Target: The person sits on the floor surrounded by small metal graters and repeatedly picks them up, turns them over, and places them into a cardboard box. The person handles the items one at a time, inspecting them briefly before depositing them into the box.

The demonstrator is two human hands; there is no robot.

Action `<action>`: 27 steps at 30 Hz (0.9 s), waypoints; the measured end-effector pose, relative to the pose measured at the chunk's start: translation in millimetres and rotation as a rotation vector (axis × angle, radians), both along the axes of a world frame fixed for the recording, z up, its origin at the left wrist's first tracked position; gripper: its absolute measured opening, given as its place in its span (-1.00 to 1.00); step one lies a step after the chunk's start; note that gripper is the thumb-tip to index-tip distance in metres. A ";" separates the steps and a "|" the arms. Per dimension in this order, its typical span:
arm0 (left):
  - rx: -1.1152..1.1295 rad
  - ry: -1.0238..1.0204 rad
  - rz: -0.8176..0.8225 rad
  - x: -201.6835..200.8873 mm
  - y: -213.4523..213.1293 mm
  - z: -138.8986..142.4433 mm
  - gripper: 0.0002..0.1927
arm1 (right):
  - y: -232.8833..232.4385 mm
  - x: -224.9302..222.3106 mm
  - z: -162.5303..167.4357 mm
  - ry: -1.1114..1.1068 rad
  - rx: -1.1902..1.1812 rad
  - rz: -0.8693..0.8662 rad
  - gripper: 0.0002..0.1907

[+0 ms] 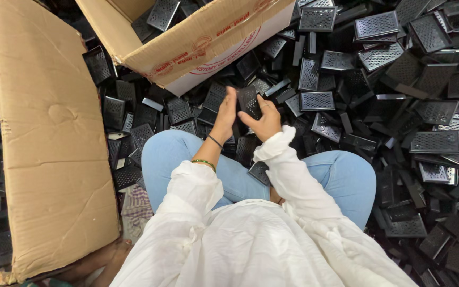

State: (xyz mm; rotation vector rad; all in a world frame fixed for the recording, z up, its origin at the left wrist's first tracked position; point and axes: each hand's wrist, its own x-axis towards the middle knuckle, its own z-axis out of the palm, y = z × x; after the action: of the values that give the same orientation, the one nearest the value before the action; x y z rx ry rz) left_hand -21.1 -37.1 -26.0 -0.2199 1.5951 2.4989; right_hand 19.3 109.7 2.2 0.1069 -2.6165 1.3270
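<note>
Above the lap, left hand and right hand close together on one small black perforated metal plate; its edges could nick fingers, or it may slip into the surrounding pile of plates.

- Person sits cross-legged on floor, knees spread left and right
- Left hand and right hand meet just ahead of knees, perforated plate held between them
- Open cardboard box ahead of hands, tilted, more plates inside
- Flattened cardboard sheet lies along person's left, near to far
- Heap of perforated plates covers floor ahead and to the right, overlapping, some tucked under box and sheet
- One plate lies between the legs
</note>
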 end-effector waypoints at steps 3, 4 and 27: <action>0.343 -0.178 0.005 -4.8 -6.7 2.5 -0.11 | -5.5 8.0 -2.3 -0.151 -0.622 0.135 -0.19; 0.340 -0.168 0.016 -5.8 -7.5 2.7 -0.08 | -7.9 11.5 -3.1 -0.171 -0.597 0.107 -0.21; 0.360 -0.009 -0.017 -0.3 -2.0 0.9 -0.33 | -16.7 22.2 22.6 -0.135 -0.594 0.068 -0.38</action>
State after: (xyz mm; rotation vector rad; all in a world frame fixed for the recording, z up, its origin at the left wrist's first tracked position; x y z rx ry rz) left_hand -21.3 -39.1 -25.1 -0.1669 1.1082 2.7066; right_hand 41.5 93.0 24.9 0.0128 -2.2112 2.1323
